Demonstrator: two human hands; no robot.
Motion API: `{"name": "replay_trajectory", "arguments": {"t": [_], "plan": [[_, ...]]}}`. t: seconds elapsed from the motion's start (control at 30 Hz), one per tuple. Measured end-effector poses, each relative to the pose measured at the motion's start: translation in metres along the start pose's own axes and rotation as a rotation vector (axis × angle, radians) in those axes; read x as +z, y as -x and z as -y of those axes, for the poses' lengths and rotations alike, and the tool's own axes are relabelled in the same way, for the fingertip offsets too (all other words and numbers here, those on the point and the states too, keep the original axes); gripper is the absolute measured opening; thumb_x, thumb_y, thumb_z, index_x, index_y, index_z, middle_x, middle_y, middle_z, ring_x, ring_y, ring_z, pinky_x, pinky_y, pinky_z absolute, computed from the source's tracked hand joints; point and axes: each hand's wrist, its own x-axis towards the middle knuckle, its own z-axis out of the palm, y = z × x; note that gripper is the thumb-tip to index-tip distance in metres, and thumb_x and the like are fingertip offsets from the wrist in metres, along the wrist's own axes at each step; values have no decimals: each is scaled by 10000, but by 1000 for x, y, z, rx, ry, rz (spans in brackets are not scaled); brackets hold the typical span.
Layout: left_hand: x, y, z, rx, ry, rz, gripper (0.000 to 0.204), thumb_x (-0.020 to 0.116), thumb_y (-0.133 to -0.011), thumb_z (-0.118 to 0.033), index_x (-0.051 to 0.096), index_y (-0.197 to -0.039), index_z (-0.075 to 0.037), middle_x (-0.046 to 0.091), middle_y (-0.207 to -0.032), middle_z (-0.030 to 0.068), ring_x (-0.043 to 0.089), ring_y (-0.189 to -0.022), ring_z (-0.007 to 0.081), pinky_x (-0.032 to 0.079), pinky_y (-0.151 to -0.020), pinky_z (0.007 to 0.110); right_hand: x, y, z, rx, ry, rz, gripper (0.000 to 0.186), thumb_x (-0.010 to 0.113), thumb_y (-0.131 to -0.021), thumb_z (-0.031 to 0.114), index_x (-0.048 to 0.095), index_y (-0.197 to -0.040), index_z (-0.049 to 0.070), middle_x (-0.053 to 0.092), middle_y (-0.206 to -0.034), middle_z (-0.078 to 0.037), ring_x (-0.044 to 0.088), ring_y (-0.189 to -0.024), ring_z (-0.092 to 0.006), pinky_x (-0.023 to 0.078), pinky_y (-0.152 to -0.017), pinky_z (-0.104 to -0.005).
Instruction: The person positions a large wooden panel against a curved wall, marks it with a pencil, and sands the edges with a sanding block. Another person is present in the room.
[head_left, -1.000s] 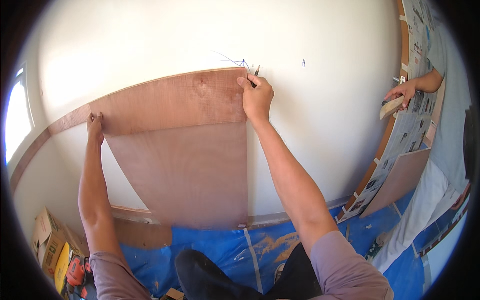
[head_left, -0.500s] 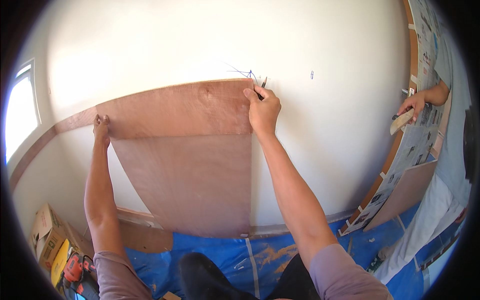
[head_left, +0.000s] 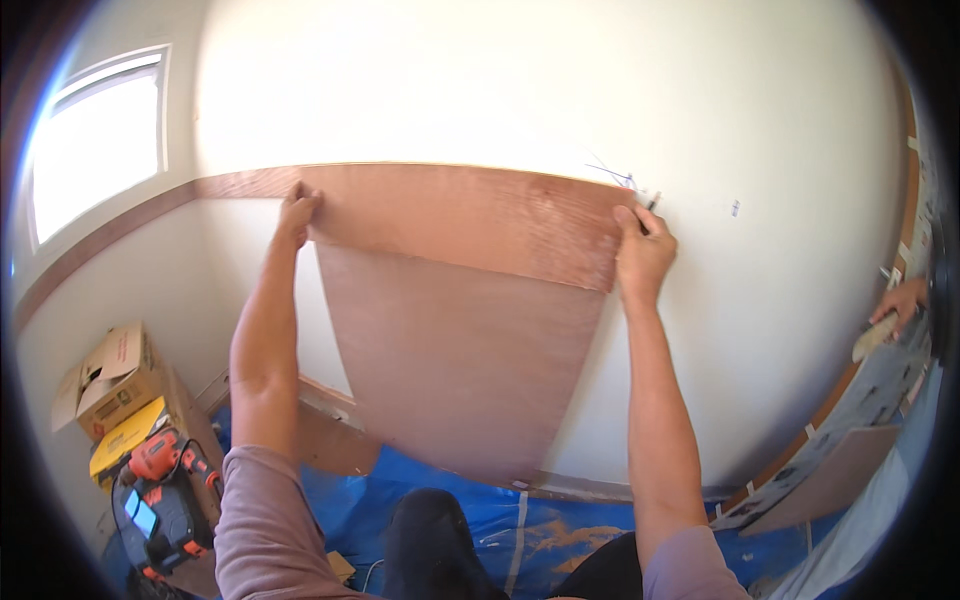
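I see a thin plywood panel (head_left: 470,330) of reddish-brown wood, matt with faint grain, held flat against a smooth, matt white painted wall (head_left: 520,90). Below, the floor wears a glossy blue plastic sheet (head_left: 450,500), and a dull brown cardboard box (head_left: 115,380) sits beside it.

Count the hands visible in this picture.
3. The left hand grips the plywood panel at its upper left corner, the right hand its upper right. Another person's hand shows at the far right edge.

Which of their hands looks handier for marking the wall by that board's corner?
Probably the right hand: it holds a pencil at the plywood panel's upper right corner. The left hand only grips the opposite corner.
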Motion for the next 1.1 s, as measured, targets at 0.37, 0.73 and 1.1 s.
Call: {"name": "replay_trajectory", "arguments": {"t": [0.37, 0.73, 1.1], "plan": [[7, 25, -24, -57, 116, -28, 808, 805, -1024, -125, 392, -1705, 15, 550, -1642, 233, 580, -1465, 316, 473, -1211, 393, -5, 5, 9, -24, 32, 29, 378, 823, -1010, 208, 798, -1272, -64, 815, -1182, -169, 745, -1096, -271, 553, -1015, -404], [-1, 13, -25, -46, 103, 41, 824, 804, -1025, -121, 368, -1705, 41, 493, -1686, 255, 538, -1515, 340, 439, -1250, 407, -4, 1, 0, -52, 18, 30, 368, 830, -1008, 236, 814, -1246, -44, 814, -1133, -161, 737, -1048, -258, 556, -982, -390], [-2, 8, -10, -47, 217, 60, 834, 790, -1029, -89, 338, -1717, 47, 465, -1697, 286, 472, -1569, 345, 359, -1300, 406, -5, 3, 5, 37, 15, 36, 337, 835, -994, 197, 816, -1227, -46, 816, -1152, -169, 747, -1040, -258, 559, -973, -390]]}}
